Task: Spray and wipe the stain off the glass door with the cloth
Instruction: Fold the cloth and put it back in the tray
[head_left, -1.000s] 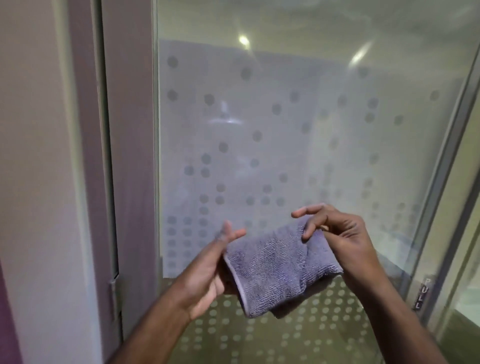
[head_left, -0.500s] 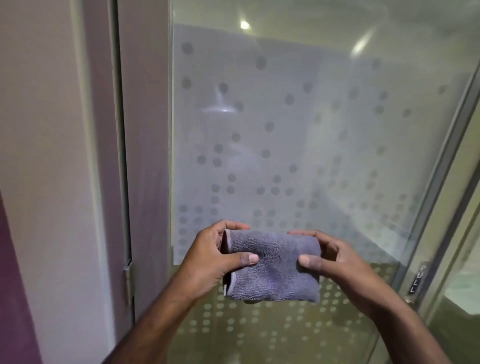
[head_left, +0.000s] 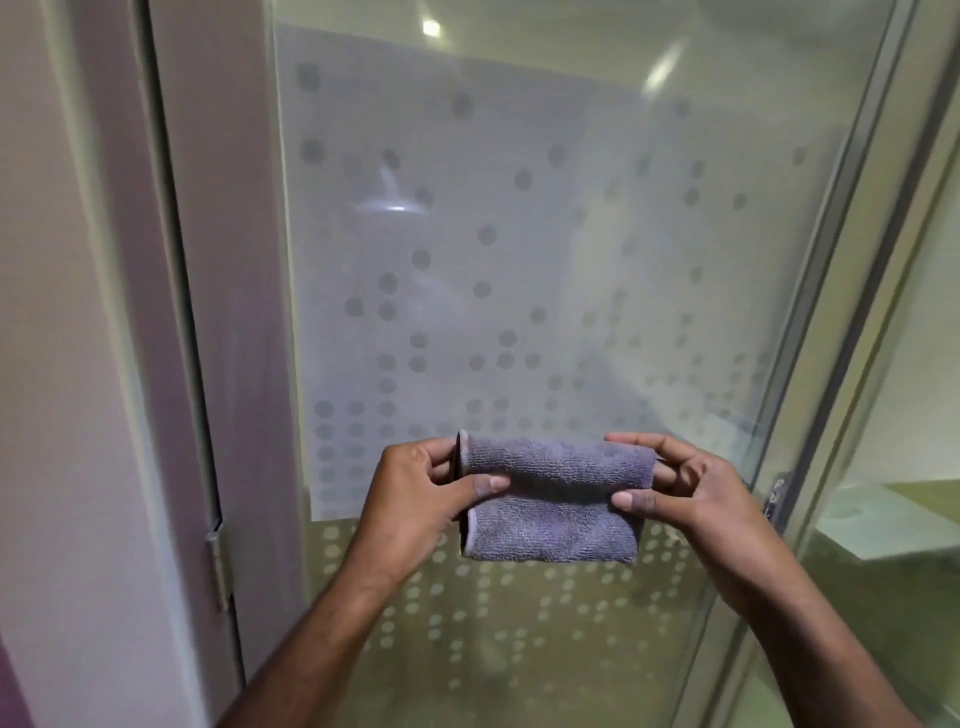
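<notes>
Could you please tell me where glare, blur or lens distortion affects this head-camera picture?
Head view: two ceiling-light reflections glare on the glass door near its top; the frosted dotted panel hazes whatever lies behind it; the wide-angle lens makes the door frame lean; the cloth, left hand and right hand are sharp.

Left hand (head_left: 415, 488) and right hand (head_left: 691, 488) raised side by side, forearms extended, thumbs and fingers pinching the cloth (head_left: 553, 501).
</notes>
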